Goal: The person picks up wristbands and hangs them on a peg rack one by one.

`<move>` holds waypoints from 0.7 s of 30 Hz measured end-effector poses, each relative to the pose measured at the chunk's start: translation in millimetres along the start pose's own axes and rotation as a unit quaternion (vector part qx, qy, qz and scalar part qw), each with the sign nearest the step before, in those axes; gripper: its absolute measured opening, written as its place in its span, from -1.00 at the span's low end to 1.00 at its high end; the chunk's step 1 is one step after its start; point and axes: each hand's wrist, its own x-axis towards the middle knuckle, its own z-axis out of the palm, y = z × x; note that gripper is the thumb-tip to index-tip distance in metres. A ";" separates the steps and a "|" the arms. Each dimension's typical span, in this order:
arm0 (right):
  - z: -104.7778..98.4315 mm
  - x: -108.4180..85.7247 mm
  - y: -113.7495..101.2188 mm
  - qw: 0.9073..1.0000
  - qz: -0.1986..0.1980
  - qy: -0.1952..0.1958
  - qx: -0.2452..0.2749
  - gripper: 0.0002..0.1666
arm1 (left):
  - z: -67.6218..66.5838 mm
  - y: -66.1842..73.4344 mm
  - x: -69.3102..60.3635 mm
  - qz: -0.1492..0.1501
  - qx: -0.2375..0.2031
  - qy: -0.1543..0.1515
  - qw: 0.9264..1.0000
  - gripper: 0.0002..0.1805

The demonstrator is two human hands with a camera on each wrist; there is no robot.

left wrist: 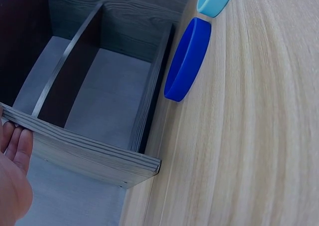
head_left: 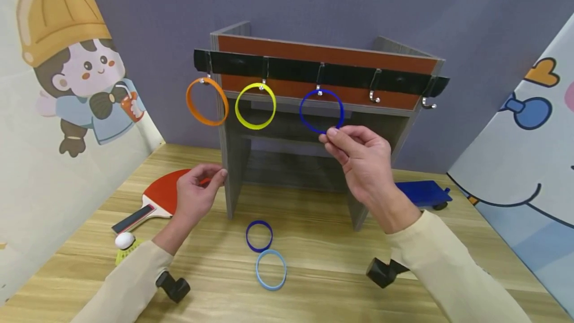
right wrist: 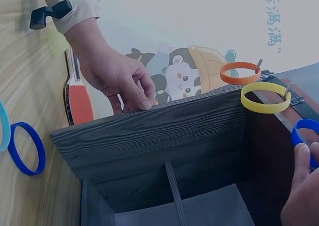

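Observation:
In the head view my right hand (head_left: 365, 163) pinches the bottom of a blue ring (head_left: 343, 113) between thumb and fingertips. The ring's top is at the middle hook (head_left: 320, 91) of the black strip (head_left: 291, 71). An orange ring (head_left: 226, 108) and a yellow ring (head_left: 255, 126) hang from the two hooks to its left. My left hand (head_left: 197, 193) holds the left side panel (head_left: 234, 173) of the grey shelf by its front edge. The left wrist view shows its fingers (left wrist: 22, 145) against the panel's outer face.
Two hooks at the right, one of them silver (head_left: 374, 97), carry no ring. On the wooden table lie a dark blue ring (head_left: 271, 237), a light blue ring (head_left: 285, 274), a red paddle (head_left: 163, 191) and a shuttlecock (head_left: 125, 241). A blue wheeled board (head_left: 421, 192) sits right of the shelf.

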 end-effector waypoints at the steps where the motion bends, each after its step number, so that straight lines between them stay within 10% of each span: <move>1: 0.1 0.1 0.6 1.000 0.004 0.000 -0.003 -0.91 | -0.2 0.1 0.0 0.001 0.001 0.000 1.000 -0.92; 14: -12.8 -11.7 12.2 0.996 0.033 -0.007 -0.082 -0.82 | -0.5 0.8 -0.5 -0.003 0.007 0.000 1.000 -0.92; 21: -27.9 -35.1 30.8 0.980 0.062 -0.024 -0.190 -0.70 | -0.5 1.5 0.1 -0.001 0.007 -0.002 1.000 -0.93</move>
